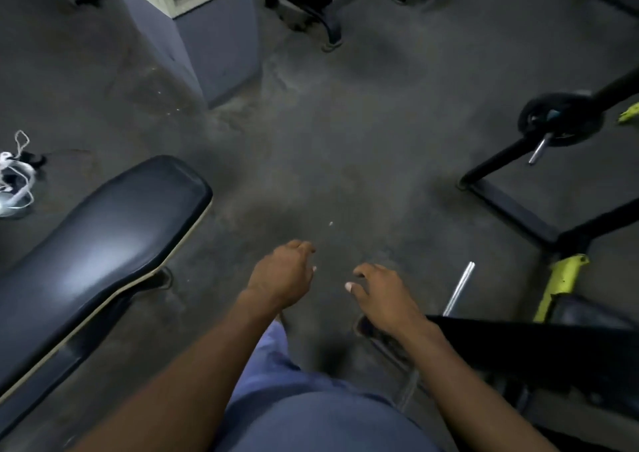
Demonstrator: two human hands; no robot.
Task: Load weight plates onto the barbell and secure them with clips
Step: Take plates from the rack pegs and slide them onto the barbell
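Note:
My left hand (281,273) and my right hand (382,296) hang in front of me over the bare grey floor, both holding nothing, fingers loosely curled and apart. A black weight plate (562,119) sits on a peg of a dark rack at the right, far from both hands, with a short silver peg end (539,149) sticking out below it. A thin silver bar (460,287) lies slanted to the right of my right hand. No clips are in sight.
A black padded bench (93,244) fills the left side. A grey pillar (214,43) stands at the back. The black rack frame (511,206) with a yellow-green bracket (562,285) is on the right. White cords (15,175) lie at far left.

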